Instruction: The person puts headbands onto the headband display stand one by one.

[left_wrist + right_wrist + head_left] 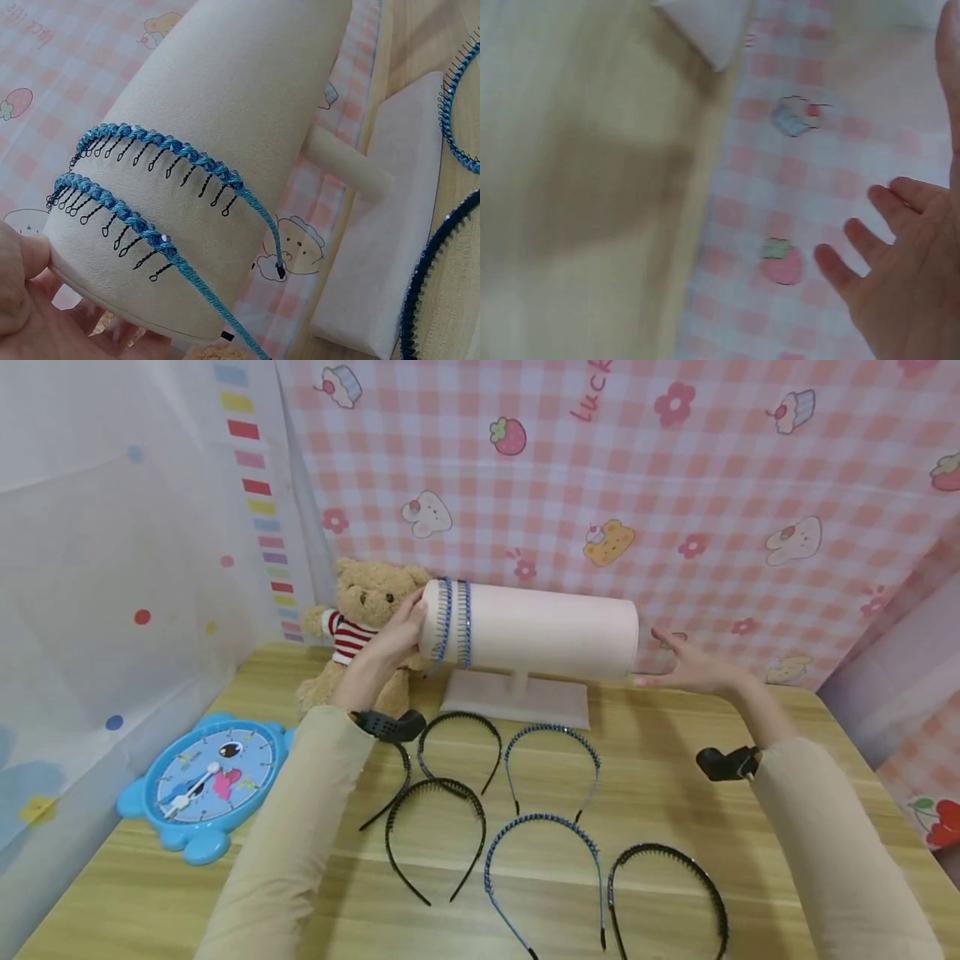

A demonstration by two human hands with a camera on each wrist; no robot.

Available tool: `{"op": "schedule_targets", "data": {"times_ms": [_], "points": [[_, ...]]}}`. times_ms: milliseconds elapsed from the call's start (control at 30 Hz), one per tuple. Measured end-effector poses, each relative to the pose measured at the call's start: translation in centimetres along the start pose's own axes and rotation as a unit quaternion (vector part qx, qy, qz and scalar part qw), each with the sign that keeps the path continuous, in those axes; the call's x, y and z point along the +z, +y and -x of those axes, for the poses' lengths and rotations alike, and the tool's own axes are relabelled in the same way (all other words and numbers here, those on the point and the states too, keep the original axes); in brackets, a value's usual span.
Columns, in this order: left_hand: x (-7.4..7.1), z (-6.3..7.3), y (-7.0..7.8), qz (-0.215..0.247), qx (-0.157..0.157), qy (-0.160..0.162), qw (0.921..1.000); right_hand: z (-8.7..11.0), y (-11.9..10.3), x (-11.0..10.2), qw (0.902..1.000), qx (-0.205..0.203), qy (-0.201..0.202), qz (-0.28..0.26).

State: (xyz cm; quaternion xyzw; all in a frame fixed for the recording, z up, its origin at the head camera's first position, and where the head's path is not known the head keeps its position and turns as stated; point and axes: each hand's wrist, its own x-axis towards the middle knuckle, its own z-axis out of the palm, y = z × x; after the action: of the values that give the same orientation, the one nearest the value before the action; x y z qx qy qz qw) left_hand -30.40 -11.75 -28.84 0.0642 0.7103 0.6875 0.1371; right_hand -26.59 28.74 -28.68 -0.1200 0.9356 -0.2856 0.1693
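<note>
A pale padded cylinder on a headband display stand (555,627) lies crosswise at the back of the table. Two blue braided headbands with wire teeth, an inner headband (161,146) and an outer headband (127,221), sit around its left part. My left hand (397,635) holds the cylinder's left end; in the left wrist view its thumb is at the rim and its fingers lie across the end face, partly hidden. Off the cylinder's right end, my right hand (693,664) has its fingers spread and holds nothing. The right wrist view shows that hand's (907,270) fingers apart.
Several headbands lie on the table, among them a blue headband (543,818), another blue headband (555,728) and a black headband (667,850). Behind my left arm sits a teddy bear (367,593). A blue toy clock (213,777) lies at the left. A checked cloth (697,485) hangs behind.
</note>
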Motion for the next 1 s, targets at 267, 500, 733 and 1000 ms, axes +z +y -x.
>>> {"op": "schedule_targets", "data": {"times_ms": [267, 500, 733, 1000], "points": [[-0.3, 0.3, 0.3, -0.015, -0.007, 0.002, 0.9999, -0.8, 2.7, 5.0, 0.9981, -0.038, -0.040, -0.029], [-0.3, 0.3, 0.3, -0.020, -0.011, 0.003, 0.9997, -1.9, 2.5, 8.3, 0.9953, -0.022, -0.086, -0.038], [0.0, 0.1, 0.3, -0.016, -0.007, 0.001, 0.9998, -2.8, 0.7, 10.7, 0.9978, -0.011, -0.064, -0.012], [0.0, 0.0, 0.1, -0.018, -0.009, 0.000, 0.9998, -3.0, -0.4, 11.6, 0.9989, 0.008, -0.033, 0.030]]}}
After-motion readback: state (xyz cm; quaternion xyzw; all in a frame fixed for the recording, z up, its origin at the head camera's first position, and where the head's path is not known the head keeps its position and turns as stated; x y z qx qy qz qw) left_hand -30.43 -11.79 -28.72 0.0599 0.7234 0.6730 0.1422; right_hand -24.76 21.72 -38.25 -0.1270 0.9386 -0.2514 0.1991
